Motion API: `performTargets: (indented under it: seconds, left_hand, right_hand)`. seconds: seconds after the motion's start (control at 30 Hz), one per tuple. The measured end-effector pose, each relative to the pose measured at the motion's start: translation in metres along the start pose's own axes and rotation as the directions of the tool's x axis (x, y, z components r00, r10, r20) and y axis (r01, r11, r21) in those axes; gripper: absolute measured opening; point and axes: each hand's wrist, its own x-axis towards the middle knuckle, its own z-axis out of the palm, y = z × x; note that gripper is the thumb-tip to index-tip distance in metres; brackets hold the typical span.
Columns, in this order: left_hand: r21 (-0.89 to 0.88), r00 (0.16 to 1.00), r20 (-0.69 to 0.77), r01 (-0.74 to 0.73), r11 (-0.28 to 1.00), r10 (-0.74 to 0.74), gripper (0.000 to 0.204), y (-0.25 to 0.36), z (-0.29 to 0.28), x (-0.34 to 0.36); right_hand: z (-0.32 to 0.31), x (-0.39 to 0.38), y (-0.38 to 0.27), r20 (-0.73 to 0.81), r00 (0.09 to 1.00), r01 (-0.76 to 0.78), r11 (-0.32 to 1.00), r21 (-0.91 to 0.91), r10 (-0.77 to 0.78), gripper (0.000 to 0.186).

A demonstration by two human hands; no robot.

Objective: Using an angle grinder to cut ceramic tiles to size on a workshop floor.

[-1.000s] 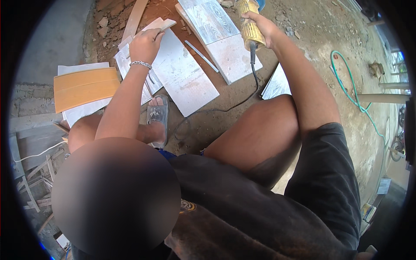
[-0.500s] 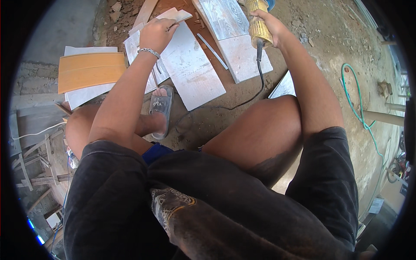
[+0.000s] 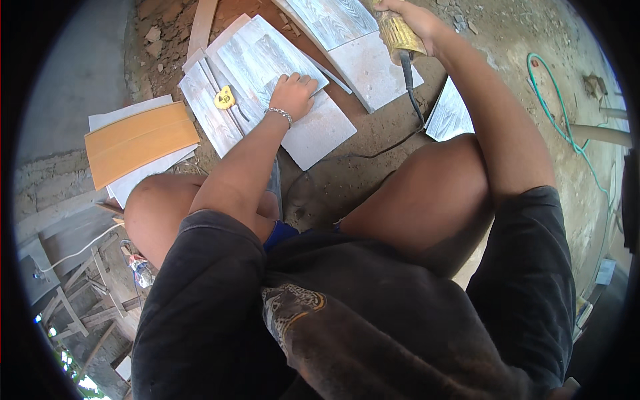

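My left hand (image 3: 293, 95), a chain bracelet at its wrist, is closed with bent fingers at the right edge of a grey wood-patterned tile (image 3: 257, 57). This tile lies patterned face up over a plain pale tile (image 3: 320, 137). Near the top edge, my right hand (image 3: 417, 25) is wrapped round the yellow body of an angle grinder (image 3: 399, 35); its front end is out of the picture. A dark power cord (image 3: 413, 97) hangs from its rear. Left of my left hand, a yellow tape measure (image 3: 225, 97) rests on another patterned tile (image 3: 200, 87).
More tiles (image 3: 373, 73) lie under the grinder, and a patterned one (image 3: 451, 115) is by my right knee. An orange-brown sheet (image 3: 140, 143) sits on white sheets at left. Rubble (image 3: 155, 41) is scattered at upper left; a green hose (image 3: 553, 100) curls at right.
My left hand has moved right and nearer. The tile it held by the far end now shows its patterned face, and the tape measure has come into sight. The grinder has shifted slightly upward in view.
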Motion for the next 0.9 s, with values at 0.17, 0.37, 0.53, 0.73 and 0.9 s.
performTargets:
  seconds: [0.17, 0.37, 0.53, 0.73, 0.9]
  left_hand:
    - [-0.045, 0.998, 0.068, 0.001, 0.999, 0.002, 0.025, -0.009, 0.009, -0.004]
    - [-0.055, 0.991, 0.136, -0.01, 0.998, 0.017, 0.025, -0.052, -0.004, 0.027]
    - [0.177, 0.712, 0.673, 0.104, 0.979, -0.197, 0.044, -0.193, -0.063, 0.07]
    - [0.039, 0.587, 0.795, 0.198, 0.979, -0.15, 0.082, -0.226, -0.071, 0.027]
    - [-0.59, 0.769, 0.591, 0.618, 0.519, -0.244, 0.087, -0.202, -0.001, -0.002]
  right_hand:
    - [0.013, -0.034, 0.005, -0.064, 0.996, 0.043, 0.966, -0.254, -0.061, 0.053]
    - [0.018, -0.031, 0.003, -0.092, 0.993, 0.042, 0.932, -0.361, -0.08, 0.059]
    - [0.06, -0.031, -0.03, -0.007, 0.973, 0.18, 0.772, -0.61, -0.232, 0.064]
    - [0.117, 0.033, -0.054, 0.06, 0.924, 0.296, 0.605, -0.739, -0.379, 0.07]
    - [0.174, 0.104, -0.047, 0.121, 0.919, 0.343, 0.614, -0.711, -0.374, 0.062]
